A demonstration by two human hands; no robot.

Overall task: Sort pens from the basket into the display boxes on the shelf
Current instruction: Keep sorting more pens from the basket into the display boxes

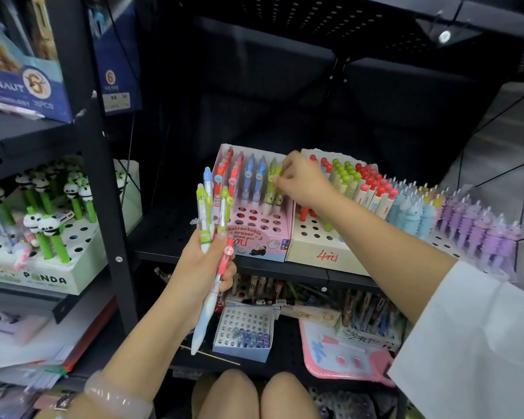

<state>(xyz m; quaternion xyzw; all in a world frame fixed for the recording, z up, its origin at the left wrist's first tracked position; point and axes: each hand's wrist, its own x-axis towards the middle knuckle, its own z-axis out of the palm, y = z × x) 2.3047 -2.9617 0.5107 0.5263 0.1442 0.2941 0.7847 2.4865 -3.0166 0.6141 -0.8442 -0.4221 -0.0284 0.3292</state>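
With a green pen (273, 179) apparently pinched by the right hand (300, 179) over the pink display box (256, 231), it should be lowered straight into a free green-column hole, while spare pens (214, 225) are gripped in the left hand (206, 267).

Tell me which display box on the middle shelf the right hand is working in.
The pink box marked "Retractable eraser", leftmost of that row. The right hand pinches a green pen in it; the cream box sits right of it.

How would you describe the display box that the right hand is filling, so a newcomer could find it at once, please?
On the black middle shelf, three display boxes stand side by side. It is the pink box at the left end, where the right hand pinches a green pen. Only it reads "Retractable eraser" on the front.
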